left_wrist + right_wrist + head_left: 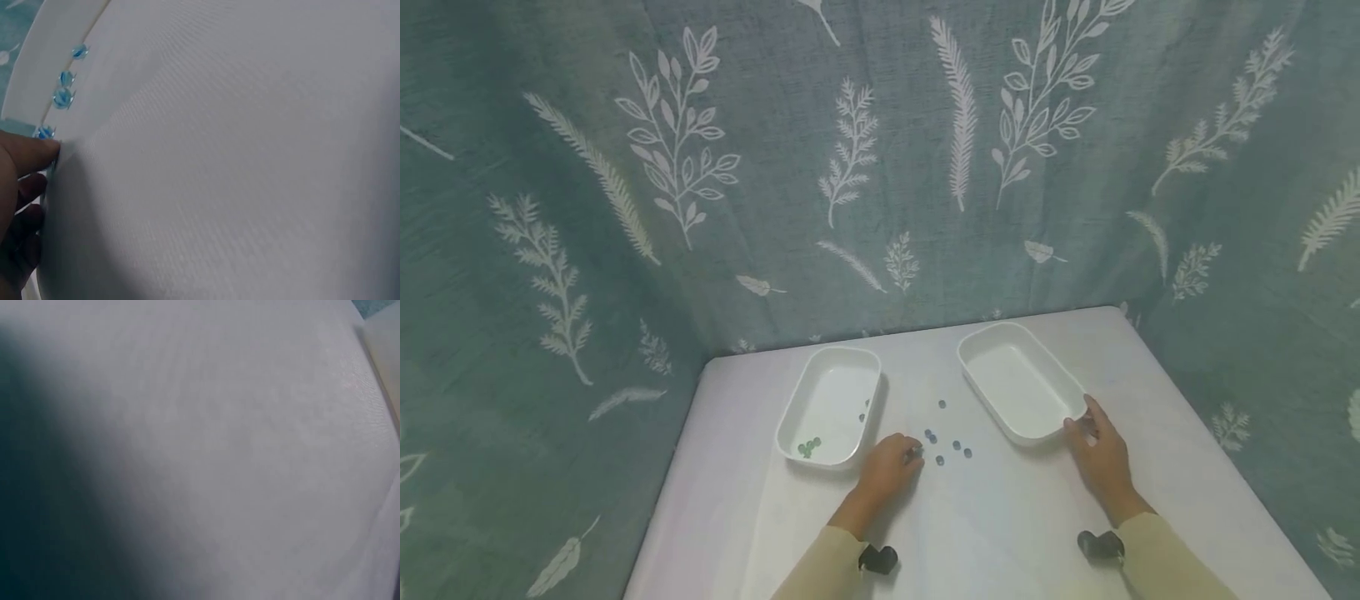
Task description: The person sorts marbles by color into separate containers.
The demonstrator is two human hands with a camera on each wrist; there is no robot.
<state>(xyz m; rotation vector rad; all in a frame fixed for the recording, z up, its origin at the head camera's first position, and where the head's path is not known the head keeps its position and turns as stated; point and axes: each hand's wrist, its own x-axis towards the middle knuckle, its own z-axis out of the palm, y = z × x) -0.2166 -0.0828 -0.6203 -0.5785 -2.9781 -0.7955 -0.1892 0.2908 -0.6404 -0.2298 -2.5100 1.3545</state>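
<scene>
Evidently both hands are busy. Thumb and fingers of the left hand [883, 473] come close together in a narrow pinch on a small blue marble [917, 451], just above or at the table [985, 525]; the fingers partly hide it. Loose blue marbles [957, 446] lie scattered beside that hand, between two white trays. Thumb and fingers of the right hand [1102, 458] grip the near right corner of the right tray [1015, 379]. Green marbles [808, 447] cluster at the near end of the left tray [831, 383], just beside the left hand.
</scene>
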